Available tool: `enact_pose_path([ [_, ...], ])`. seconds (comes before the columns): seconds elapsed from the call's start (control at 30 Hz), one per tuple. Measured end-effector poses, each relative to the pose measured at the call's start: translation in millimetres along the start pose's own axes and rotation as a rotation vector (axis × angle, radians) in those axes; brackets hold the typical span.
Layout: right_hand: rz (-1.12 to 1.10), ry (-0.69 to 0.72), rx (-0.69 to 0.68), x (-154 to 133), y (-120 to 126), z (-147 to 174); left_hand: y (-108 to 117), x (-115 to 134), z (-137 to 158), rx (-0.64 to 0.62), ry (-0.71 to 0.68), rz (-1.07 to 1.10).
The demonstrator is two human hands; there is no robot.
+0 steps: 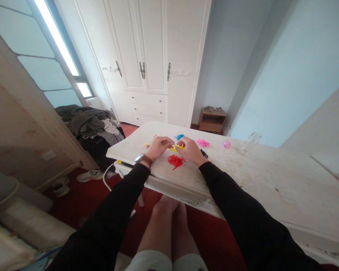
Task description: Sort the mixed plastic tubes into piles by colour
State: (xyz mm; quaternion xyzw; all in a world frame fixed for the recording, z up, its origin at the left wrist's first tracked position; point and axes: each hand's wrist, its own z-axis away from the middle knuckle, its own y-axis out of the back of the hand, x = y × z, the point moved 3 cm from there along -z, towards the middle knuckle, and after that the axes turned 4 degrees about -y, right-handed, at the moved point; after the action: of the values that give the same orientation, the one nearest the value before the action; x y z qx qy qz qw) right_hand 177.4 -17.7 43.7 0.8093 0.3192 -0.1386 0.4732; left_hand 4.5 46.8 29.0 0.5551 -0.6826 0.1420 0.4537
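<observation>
Over the white table my left hand (159,147), with a watch (141,158) on its wrist, has thumb and fingers pinched together. What sits in that pinch is too small to make out. Facing it, my right hand (191,151) is closed, its fingertips on a small yellow piece (180,146). More yellow pieces (173,149) show just under the fingertips, partly hidden. Nearer to me lies a pile of small red pieces (176,162). Blue pieces (179,137) are heaped beyond my hands, and pink pieces (203,143) to their right. Small black pieces (204,153) are partly covered by my right hand.
On the table (260,177), a pink-and-white round item (226,144) and a clear glass container (251,143) stand to the right. A few yellow and red bits (146,145) lie left of my left hand. A white cable (105,177) hangs by the left edge.
</observation>
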Motion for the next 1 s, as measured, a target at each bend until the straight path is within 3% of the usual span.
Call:
enact_pose_path([
  [0.23, -0.032, 0.003, -0.039, -3.2, 0.8, 0.7, -0.2, -3.9, -0.9, -0.001, -0.002, 0.006],
  [0.53, 0.09, 0.029, -0.002, -5.4, 4.1, -1.5, -0.2, 0.3, 0.7, 0.013, 0.021, -0.022],
  [0.63, 0.12, -0.008, 0.072, -5.8, 14.6, -4.7, 1.8, -1.3, 0.3, 0.089, 0.032, 0.007],
  [0.77, 0.192, -0.098, 0.302, -1.1, 33.6, -8.7, 4.9, -7.8, -2.0, 0.224, 0.037, 0.014],
  [1.0, 0.119, -0.089, 0.266, 20.7, 33.3, -10.2, -1.4, -15.9, -4.0, 0.109, 0.032, 0.002],
])
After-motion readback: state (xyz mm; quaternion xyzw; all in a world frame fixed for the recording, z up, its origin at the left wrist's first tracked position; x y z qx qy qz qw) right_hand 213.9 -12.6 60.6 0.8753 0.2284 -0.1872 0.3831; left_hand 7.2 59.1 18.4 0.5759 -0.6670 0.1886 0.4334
